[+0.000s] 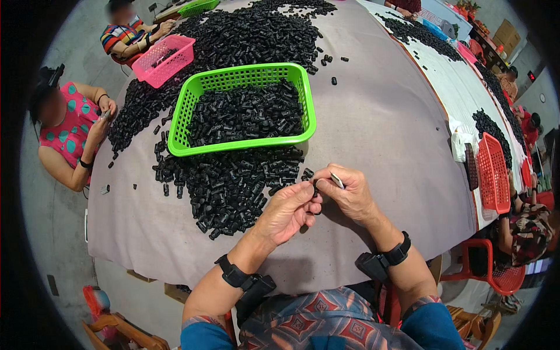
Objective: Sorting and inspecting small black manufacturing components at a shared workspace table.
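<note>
My left hand (pixel 290 211) is closed at the fingertips on a small black plastic part (pixel 315 186). Against it, on the right, my right hand (pixel 351 193) is closed too, with a small flat blade-like tool (pixel 337 179), pale and dark-edged, jutting from between thumb and forefinger. The fingers of both hands meet around the part, so most of it is hidden. Just beyond them, a pile of similar black cylindrical parts (pixel 224 195) lies on the grey tablecloth (pixel 379 111). A bright green basket (pixel 242 146) holds many more of these parts.
A larger heap of black parts (pixel 251 35) spreads behind the basket. At the left, two people sit along the table near a pink basket (pixel 165 60). A second table (pixel 434 87) to the right carries more parts and a red basket (pixel 493 175), with people beyond it.
</note>
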`<action>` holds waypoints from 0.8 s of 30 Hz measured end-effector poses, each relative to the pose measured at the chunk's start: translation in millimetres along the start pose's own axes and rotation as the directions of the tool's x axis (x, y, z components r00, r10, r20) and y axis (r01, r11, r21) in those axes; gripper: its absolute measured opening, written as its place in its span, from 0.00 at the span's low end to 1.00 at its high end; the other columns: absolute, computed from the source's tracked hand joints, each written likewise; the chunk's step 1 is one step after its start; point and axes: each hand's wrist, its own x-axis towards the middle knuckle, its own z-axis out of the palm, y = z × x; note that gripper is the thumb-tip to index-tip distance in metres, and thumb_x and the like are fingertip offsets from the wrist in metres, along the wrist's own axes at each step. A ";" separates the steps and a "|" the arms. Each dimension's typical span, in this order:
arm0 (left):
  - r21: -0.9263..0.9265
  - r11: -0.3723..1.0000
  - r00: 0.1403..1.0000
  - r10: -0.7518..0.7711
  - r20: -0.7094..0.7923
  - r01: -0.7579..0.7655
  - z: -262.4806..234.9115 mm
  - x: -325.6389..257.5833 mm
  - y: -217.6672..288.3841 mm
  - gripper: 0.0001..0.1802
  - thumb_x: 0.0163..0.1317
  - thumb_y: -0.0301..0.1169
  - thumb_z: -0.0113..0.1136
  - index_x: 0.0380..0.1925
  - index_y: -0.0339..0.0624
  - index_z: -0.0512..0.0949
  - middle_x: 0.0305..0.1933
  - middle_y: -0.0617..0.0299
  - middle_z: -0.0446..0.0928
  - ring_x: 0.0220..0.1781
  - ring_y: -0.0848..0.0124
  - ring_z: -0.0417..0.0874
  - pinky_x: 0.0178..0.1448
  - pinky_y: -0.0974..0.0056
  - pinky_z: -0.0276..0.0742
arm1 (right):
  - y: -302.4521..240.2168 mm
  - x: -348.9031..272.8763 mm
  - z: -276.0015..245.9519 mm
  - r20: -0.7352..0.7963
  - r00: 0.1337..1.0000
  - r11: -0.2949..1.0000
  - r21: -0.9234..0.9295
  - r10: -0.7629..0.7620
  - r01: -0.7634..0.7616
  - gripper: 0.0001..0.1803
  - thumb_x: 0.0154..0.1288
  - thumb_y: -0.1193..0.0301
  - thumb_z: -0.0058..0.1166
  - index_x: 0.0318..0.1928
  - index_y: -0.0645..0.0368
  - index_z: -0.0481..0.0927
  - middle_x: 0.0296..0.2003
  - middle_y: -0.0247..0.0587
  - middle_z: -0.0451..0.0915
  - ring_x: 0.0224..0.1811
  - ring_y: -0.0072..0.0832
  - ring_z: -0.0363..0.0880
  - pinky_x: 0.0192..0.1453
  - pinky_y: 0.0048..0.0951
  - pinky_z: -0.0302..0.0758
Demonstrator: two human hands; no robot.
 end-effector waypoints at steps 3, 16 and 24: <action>-0.013 0.999 0.998 0.047 -0.036 -0.047 1.3 -0.7 0.0 0.10 0.67 0.34 0.52 0.43 0.40 0.74 0.32 0.65 0.77 0.31 0.78 0.79 0.27 0.74 0.77 | -1.2 -0.5 2.7 -0.060 0.998 1.000 0.008 0.022 -0.021 0.09 0.60 0.72 0.58 0.40 0.63 0.79 0.26 0.33 0.76 0.28 0.17 0.72 0.32 0.20 0.70; 0.028 0.982 0.980 0.189 -0.067 -0.188 1.0 -0.3 2.6 0.09 0.67 0.34 0.52 0.41 0.41 0.74 0.33 0.66 0.75 0.33 0.77 0.75 0.33 0.71 0.74 | -11.0 0.8 -6.2 0.075 0.991 0.936 -0.327 -0.108 0.127 0.10 0.59 0.66 0.58 0.35 0.60 0.79 0.28 0.40 0.78 0.27 0.28 0.76 0.31 0.26 0.71; 0.009 0.985 0.984 0.170 -0.057 -0.170 3.7 -0.3 1.8 0.09 0.68 0.33 0.50 0.41 0.42 0.73 0.33 0.66 0.74 0.33 0.78 0.75 0.34 0.70 0.75 | -9.4 0.4 -4.3 0.047 0.992 0.940 -0.317 -0.114 0.123 0.10 0.57 0.67 0.60 0.34 0.60 0.80 0.28 0.40 0.79 0.26 0.28 0.77 0.29 0.27 0.72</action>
